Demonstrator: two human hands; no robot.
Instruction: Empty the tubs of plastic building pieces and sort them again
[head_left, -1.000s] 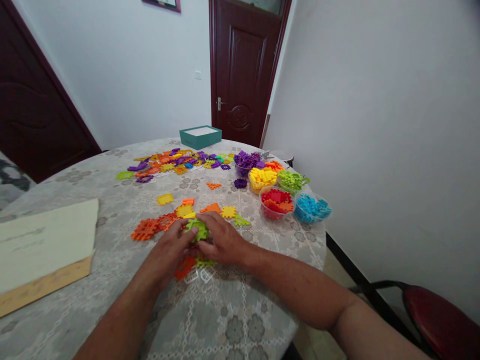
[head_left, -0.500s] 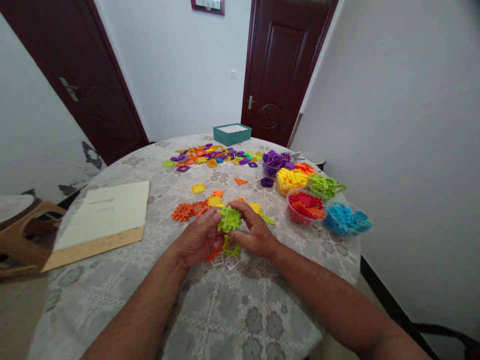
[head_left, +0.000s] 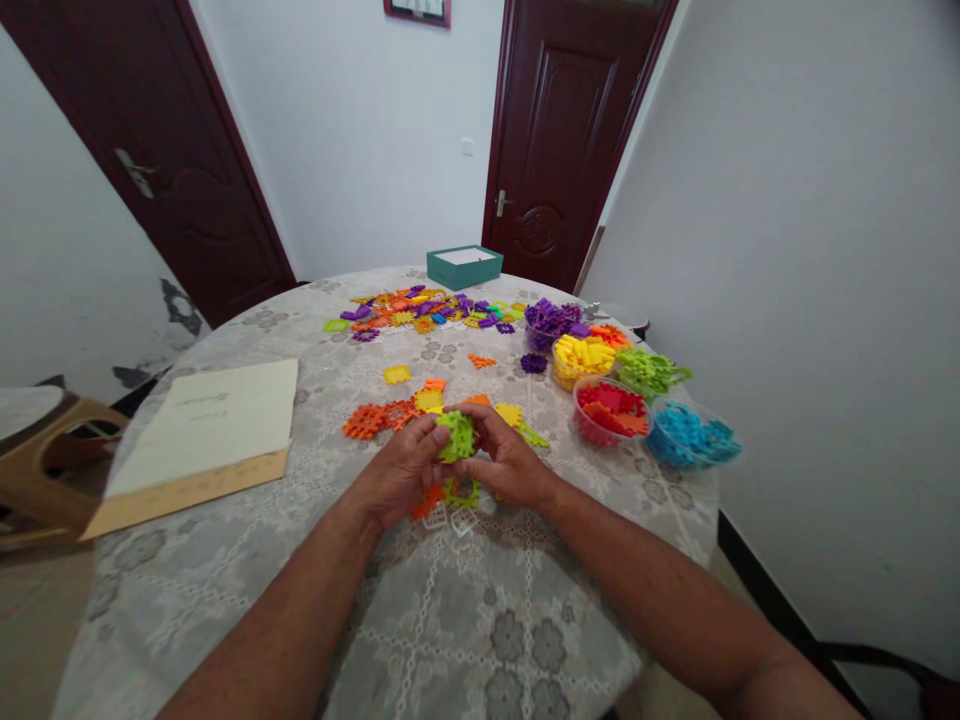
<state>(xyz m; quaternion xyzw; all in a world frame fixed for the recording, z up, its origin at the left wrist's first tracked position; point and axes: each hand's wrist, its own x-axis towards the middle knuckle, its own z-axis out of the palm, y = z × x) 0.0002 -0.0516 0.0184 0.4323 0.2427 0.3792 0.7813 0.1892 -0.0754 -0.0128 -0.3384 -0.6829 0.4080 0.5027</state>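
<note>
The round desk, covered with a grey patterned cloth, is topped with a cream paper sheet at the left and a teal rectangular box at the far edge. Coloured plastic pieces are held in clear bowls at the right. The lime-green notched plastic block is grasped by the left hand and the right hand, between their fingertips, above the desk. One notched face is turned towards the viewer and slightly upward; its long axis cannot be told. Below it, a lime-green open plastic frame is seen.
</note>
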